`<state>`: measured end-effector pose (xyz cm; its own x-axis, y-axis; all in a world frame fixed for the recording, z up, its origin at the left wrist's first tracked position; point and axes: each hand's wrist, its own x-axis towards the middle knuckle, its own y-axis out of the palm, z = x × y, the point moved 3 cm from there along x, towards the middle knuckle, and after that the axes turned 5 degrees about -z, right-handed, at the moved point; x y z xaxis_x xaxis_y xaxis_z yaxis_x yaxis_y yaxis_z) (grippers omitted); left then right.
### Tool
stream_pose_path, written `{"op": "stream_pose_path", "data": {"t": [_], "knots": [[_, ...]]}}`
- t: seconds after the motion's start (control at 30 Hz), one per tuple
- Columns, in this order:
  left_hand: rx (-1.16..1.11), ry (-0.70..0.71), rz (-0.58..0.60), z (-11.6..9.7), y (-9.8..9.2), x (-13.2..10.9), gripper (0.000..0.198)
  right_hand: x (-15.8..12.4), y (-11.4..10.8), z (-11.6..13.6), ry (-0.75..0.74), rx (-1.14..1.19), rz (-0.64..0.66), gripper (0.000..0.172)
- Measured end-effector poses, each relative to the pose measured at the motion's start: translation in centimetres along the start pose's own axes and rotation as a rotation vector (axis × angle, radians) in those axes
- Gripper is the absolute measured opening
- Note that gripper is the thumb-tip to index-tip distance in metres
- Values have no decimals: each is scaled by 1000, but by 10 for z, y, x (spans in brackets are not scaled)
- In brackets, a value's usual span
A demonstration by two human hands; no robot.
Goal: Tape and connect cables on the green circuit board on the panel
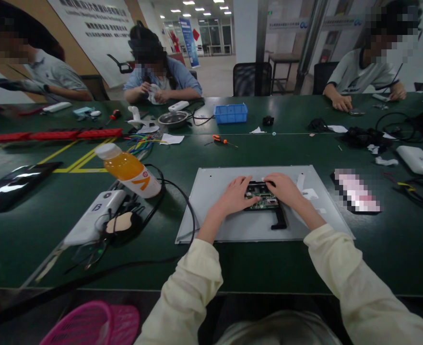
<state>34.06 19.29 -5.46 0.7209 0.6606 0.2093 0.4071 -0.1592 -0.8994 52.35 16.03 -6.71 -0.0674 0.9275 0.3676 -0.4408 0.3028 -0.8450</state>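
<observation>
A black plastic frame with a green circuit board (261, 202) in it lies over a pale grey flat panel (211, 218). My left hand (236, 195) grips the frame's left side, its thumb across the board's front and its fingers at the far left corner. At the far right corner, the curled fingers of my right hand (281, 187) hold the frame's edge. The fingertips are partly hidden. A black arm (280, 219) sticks out from the frame's near right side, towards me.
Left of the panel stand a juice bottle (130, 170), a white power bank (96, 215) and black cables. A phone (357, 190) lies to the right. Beyond are an orange screwdriver (224, 140), a blue basket (230, 114) and a metal bowl (173, 119). Several people sit across the table.
</observation>
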Motion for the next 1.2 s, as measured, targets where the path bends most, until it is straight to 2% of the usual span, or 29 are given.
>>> {"op": "stream_pose_path", "data": {"t": [0.1, 0.2, 0.4, 0.5, 0.57, 0.77, 0.87, 1.03, 1.2], "knots": [[-13, -4, 7, -1, -3, 0, 76, -3, -9, -3, 4, 30, -27, 30], [-30, 3, -5, -2, -4, 1, 74, -11, -27, -18, 32, 27, -80, 34], [-7, 15, -44, -2, -2, 2, 68, -33, -59, -91, 171, -52, -96, 39], [21, 10, -73, -1, 0, 3, 63, -39, -60, -119, 299, -17, -34, 46], [35, 15, -92, -1, 0, 4, 61, -41, -57, -125, 336, 11, 0, 46], [45, 35, -194, -2, -10, 7, 54, -45, -53, -114, 408, 15, -39, 25], [36, 26, -251, -11, -21, 6, 49, -54, -59, -107, 464, 78, -80, 20], [-34, -16, -393, -50, -37, -19, 44, -77, -76, -84, 564, 448, -251, 31], [-169, -152, -432, -80, -30, -57, 39, -95, -75, -43, 629, 786, -338, 45]]}}
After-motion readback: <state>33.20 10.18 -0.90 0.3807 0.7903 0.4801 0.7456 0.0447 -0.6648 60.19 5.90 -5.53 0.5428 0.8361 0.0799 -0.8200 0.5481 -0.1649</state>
